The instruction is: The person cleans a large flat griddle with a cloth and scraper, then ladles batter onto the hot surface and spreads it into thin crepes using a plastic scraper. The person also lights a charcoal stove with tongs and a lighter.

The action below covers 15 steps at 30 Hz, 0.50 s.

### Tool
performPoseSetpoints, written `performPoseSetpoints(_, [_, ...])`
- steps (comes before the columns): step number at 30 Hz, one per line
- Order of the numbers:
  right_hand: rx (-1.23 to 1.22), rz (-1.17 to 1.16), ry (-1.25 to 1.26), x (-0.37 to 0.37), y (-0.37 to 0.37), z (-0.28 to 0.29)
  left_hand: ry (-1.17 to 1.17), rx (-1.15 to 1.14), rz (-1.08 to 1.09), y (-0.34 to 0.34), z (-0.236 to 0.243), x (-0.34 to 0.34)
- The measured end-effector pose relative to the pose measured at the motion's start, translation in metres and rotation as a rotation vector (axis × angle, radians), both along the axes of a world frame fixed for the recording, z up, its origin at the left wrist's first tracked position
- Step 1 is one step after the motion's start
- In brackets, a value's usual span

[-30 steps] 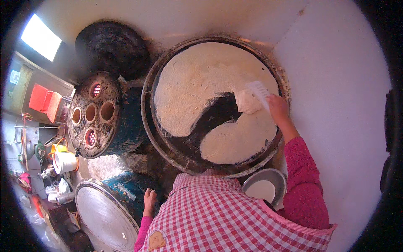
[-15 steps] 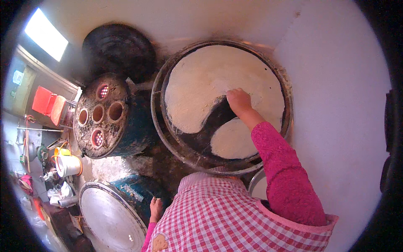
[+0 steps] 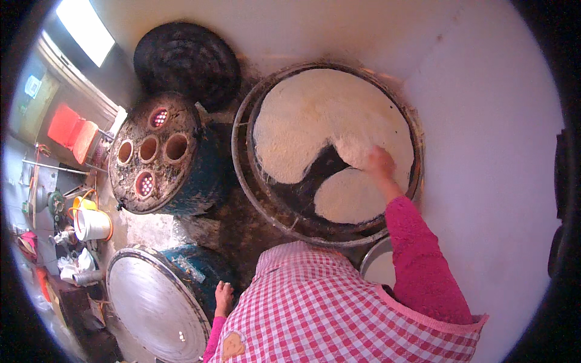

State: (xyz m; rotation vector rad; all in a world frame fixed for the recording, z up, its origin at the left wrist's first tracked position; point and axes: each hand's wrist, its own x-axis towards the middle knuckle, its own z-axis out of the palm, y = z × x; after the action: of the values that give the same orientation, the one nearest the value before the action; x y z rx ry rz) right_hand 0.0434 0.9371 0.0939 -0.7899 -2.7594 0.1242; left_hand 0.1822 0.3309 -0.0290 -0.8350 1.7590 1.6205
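Note:
My right hand (image 3: 381, 163) is closed on a pale scraper, blurred and mostly hidden, over the large round griddle (image 3: 241, 157). A thin layer of pale batter (image 3: 302, 109) covers much of the griddle, with a separate patch toward the near side and dark surface showing between. A soft pale lump (image 3: 354, 148) lies beside my right hand. My left hand (image 3: 224, 293) hangs low with curled fingers beside a teal drum (image 3: 198, 266); whether it holds anything is hidden.
A drum stove (image 3: 164, 169) with several holes stands left, a black round plate (image 3: 184, 60) behind it. A large pale disc (image 3: 151, 302), red chair (image 3: 78, 130) and buckets (image 3: 91, 224) are left. A metal basin (image 3: 375, 266) sits below the griddle; a white wall (image 3: 484, 151) is right.
My right hand first swept left toward the griddle's middle, then back right and slightly down. The batter's dark central gap has narrowed. The view has shifted slightly; my left hand stays low.

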Motion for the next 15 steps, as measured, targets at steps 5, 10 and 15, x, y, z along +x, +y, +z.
performPoseSetpoints(5, [0.114, 0.429, -0.103, -0.037, -0.060, -0.007, 0.001, -0.036, 0.042, 0.002, -0.003, -0.012])
performPoseSetpoints(10, [0.135, 0.644, -0.063, 0.006, -0.044, 0.019, 0.029, 0.042, 0.091, 0.000, -0.018, -0.012])
performPoseSetpoints(15, [-0.066, -0.089, -0.068, 0.040, -0.001, 0.017, -0.030, 0.030, 0.118, -0.011, -0.022, 0.010])
